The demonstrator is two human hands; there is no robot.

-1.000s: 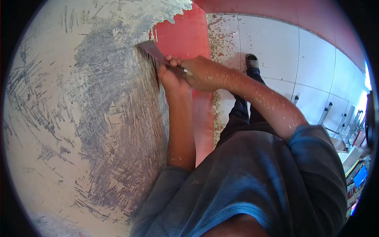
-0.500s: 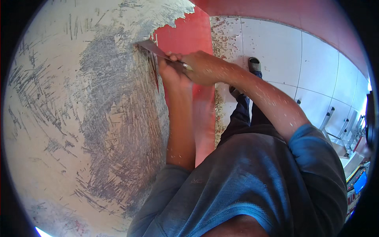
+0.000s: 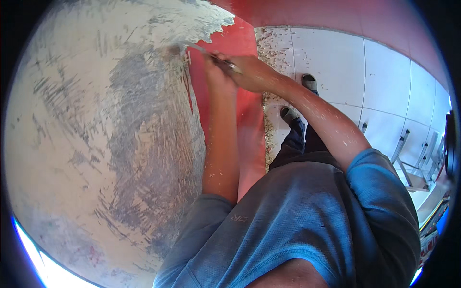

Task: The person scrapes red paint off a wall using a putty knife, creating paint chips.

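Both my hands are closed around a scraper with a wide, flat metal blade (image 3: 196, 47), blurred by motion. My right hand (image 3: 250, 73) wraps the handle end. Just ahead of it, my left hand (image 3: 221, 79) grips from below, close to the blade. The blade points left, at the wall (image 3: 127, 91) in front of the hands. Its pale coating is scuffed with dark grey marks and ends in a ragged edge beside bare red surface (image 3: 228, 38). Blur hides whether the blade's edge touches the wall.
Flakes and crumbs (image 3: 273, 50) lie along the foot of the red wall on white floor tiles (image 3: 331, 57). My shoes (image 3: 309, 82) stand on these tiles. A metal-framed stand or ladder (image 3: 408, 168) is at the right, near assorted items at the view's edge.
The scraper and both hands have shifted slightly up and to the right along the wall. The blade is now more blurred, and the view has tilted a little.
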